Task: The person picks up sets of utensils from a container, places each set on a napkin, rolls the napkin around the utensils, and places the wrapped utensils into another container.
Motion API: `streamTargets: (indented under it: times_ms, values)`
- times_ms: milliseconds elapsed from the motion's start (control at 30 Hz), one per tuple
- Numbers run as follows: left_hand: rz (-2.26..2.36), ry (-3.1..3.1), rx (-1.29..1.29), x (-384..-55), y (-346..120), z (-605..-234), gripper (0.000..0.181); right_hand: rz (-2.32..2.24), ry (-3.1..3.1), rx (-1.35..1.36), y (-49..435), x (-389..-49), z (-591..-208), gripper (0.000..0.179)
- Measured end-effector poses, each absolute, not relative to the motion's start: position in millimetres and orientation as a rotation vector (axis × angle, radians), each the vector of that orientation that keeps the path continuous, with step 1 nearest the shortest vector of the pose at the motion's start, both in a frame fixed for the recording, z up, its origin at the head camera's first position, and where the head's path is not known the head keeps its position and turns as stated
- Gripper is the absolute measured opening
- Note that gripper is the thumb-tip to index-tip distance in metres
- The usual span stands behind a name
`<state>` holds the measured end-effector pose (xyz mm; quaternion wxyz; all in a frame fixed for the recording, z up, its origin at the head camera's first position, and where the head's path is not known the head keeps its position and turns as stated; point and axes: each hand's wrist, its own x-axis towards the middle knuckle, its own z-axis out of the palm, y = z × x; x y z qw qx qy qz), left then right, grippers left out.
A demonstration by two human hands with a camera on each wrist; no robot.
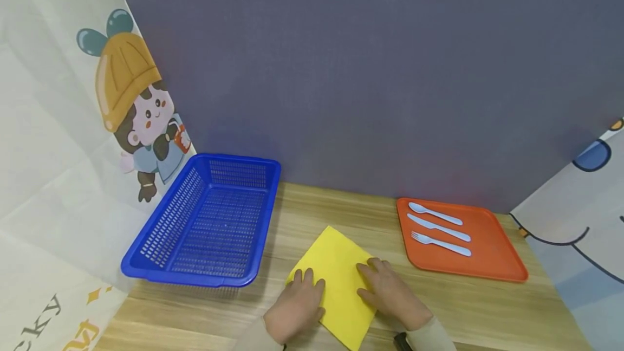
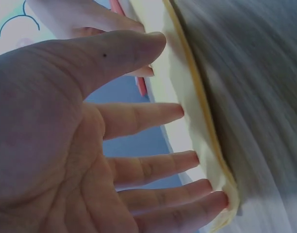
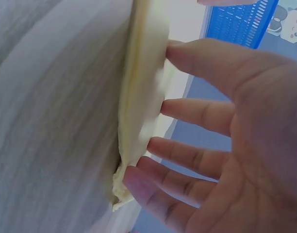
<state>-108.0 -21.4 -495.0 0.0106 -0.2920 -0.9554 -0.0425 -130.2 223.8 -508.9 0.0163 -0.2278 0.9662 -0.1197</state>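
Observation:
A yellow folded cloth point(image 1: 339, 270) lies flat on the wooden table, turned at an angle, between my two hands. My left hand point(image 1: 298, 305) rests its spread fingertips on the cloth's left side. On the opposite side, the fingertips of my right hand point(image 1: 390, 291) touch the cloth near its right edge. Seen from the left wrist, straight fingers point(image 2: 143, 167) and the thumb meet the top of the cloth point(image 2: 192, 97), whose edge shows some thickness. The right wrist view has the fingers point(image 3: 187, 155) spread the same way over the cloth point(image 3: 143, 97).
A blue plastic basket point(image 1: 263, 232) stands at the left. An orange tray point(image 1: 492, 253) lies at the right, bearing a white spoon point(image 1: 436, 213), a knife point(image 1: 439, 227) and a fork point(image 1: 441, 243). A grey panel point(image 1: 365, 69) rises behind the wooden table point(image 1: 322, 199).

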Motion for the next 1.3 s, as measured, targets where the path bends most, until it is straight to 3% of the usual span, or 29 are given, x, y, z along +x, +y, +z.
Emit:
streamTargets:
  times_ms: [400,1300]
  values:
    - [-0.3,-3.163,-0.961,-137,-28,-497,0.064,-0.32,2.982,-0.58,222,-127,-501,0.056]
    - [-0.424,-3.216,-0.907,-141,-26,-496,0.063,-0.371,2.98,-0.515,229,-129,-506,0.059]
